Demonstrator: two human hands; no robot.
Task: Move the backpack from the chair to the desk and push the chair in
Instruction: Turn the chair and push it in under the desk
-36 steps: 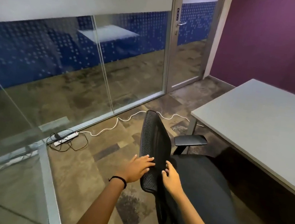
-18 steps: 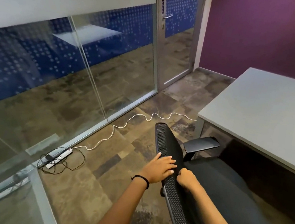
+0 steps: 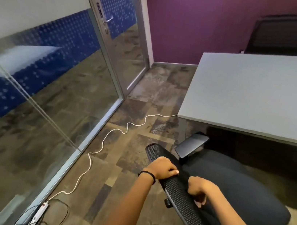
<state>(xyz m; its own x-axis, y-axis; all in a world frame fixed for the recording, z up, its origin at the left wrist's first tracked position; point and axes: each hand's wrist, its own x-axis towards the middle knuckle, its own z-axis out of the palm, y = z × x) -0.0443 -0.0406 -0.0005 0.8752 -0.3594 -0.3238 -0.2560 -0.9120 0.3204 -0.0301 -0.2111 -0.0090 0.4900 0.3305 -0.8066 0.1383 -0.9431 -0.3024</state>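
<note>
A black office chair (image 3: 237, 191) with a mesh backrest (image 3: 180, 195) stands in front of the grey desk (image 3: 261, 93); its seat faces the desk and sits just short of the desk's front edge. My left hand (image 3: 162, 167) grips the top edge of the backrest, a black band on its wrist. My right hand (image 3: 198, 190) is closed over the same top edge, further along. No backpack is in view on the chair's seat or on the visible part of the desk.
A white cable (image 3: 101, 144) snakes across the carpet from under the desk to a power strip (image 3: 40, 213) by the glass partition (image 3: 41, 97). A glass door (image 3: 120, 37) stands at the back. Another dark chair (image 3: 282, 34) is behind the desk against the purple wall.
Both hands went from resting on the backrest to gripping its top edge. The chair has turned and moved toward the desk, and my view has swung right.
</note>
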